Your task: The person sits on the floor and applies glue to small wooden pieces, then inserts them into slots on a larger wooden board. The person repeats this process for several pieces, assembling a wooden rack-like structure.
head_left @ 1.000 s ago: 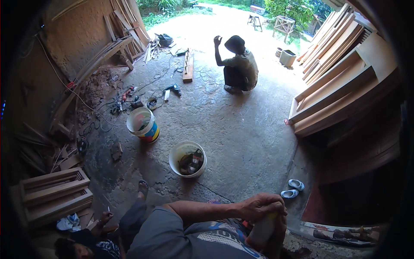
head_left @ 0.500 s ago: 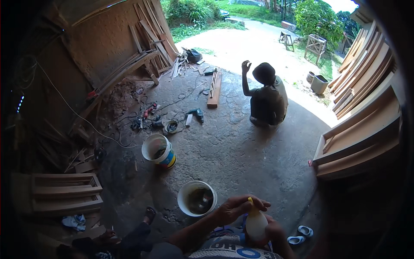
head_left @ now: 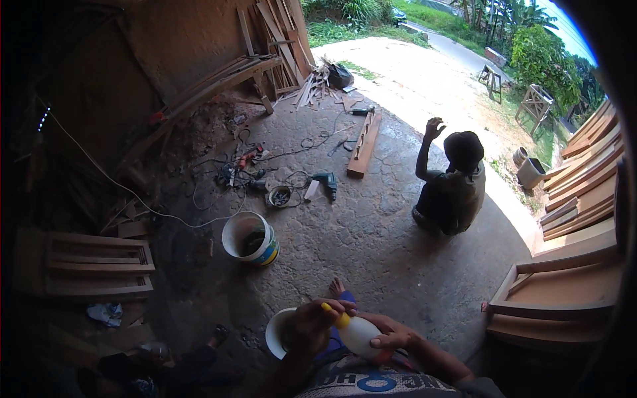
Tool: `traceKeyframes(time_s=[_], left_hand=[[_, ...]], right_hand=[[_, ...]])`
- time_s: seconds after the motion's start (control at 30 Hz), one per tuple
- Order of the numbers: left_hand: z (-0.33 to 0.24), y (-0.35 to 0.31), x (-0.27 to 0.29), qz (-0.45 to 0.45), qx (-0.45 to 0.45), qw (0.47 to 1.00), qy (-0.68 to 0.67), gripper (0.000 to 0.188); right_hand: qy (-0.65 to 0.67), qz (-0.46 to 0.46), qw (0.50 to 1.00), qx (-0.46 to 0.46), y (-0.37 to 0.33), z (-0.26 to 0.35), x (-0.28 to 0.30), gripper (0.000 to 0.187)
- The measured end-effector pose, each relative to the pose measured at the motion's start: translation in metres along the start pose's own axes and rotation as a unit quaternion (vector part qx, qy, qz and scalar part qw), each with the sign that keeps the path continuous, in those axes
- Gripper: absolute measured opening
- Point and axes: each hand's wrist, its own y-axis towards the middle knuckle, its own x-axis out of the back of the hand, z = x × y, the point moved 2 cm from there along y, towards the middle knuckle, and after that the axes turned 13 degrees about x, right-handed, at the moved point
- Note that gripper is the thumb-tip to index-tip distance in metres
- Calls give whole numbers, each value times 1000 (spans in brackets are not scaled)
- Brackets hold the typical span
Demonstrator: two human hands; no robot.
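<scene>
A white squeeze bottle (head_left: 358,335) with a yellow nozzle cap (head_left: 336,314) lies tilted in front of my body, its cap toward the left. My right hand (head_left: 397,333) wraps round the bottle's body from the right, the thumb on its side. Curled fingers of my left hand (head_left: 317,324) close on the yellow cap; some of the fingertips are hidden. Partly behind my left hand stands a white bucket (head_left: 273,335), its inside mostly covered from view. My bare foot (head_left: 337,288) shows just beyond the hands.
Another white bucket (head_left: 247,233) stands ahead on the left. Beyond it lie a green drill (head_left: 326,183), tangled cords and a wooden plank (head_left: 365,147). A person (head_left: 454,186) squats ahead right. Wooden frames (head_left: 557,292) lean on the right; someone else sits at lower left.
The bottle has gone from upright to tilted leftward. My left hand has changed from stretched fingers behind the cap to curled fingers on it. The whole view has swung, shifting the far scene rightward.
</scene>
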Motion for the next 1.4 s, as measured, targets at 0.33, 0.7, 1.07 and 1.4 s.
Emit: traceKeyframes(time_s=[0.33,0.7,1.07,1.4], left_hand=[[-127,221,87,-9,0,1000,8,28],[-284,475,187,-241,-147,959,-32,12],[-328,656,193,-186,-68,913,356,27],[-386,893,277,-87,-79,859,498,32]], right_hand=[[118,4,993,-26,212,65,142,92],[-339,-85,916,196,452,107,314,89],[-410,-62,838,355,653,184,486,93],[-463,-159,785,379,810,188,647,90]])
